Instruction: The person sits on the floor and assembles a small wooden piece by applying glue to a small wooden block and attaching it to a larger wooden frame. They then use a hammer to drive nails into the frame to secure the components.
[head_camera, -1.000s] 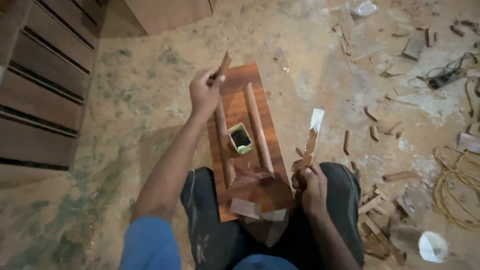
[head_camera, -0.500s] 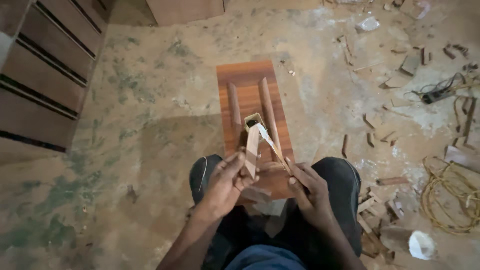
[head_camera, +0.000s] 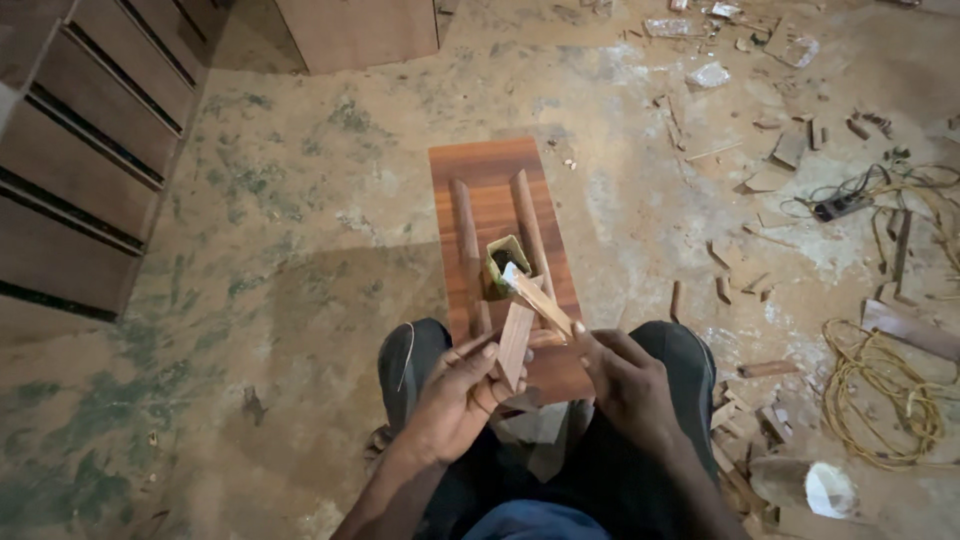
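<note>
Left hand: my left hand is closed around a short flat wood strip, fingers wrapped on its lower end, the strip standing nearly upright over my lap.
Right hand: my right hand pinches the near end of a thin stick whose far tip is white (glue, by the look of it).
Stick tip: it sits at the mouth of the small green container, just above the top of the strip; whether it touches the strip I cannot tell.
Board: a reddish-brown board lies on the floor ahead of my knees, with two long rounded wooden pieces lying lengthwise on it and the container between them.
Floor to my right: wood offcuts, a coil of yellow rope, a dark cable with a plug block.
Floor to my left: a slatted wooden cabinet front stands well apart from my hands.
</note>
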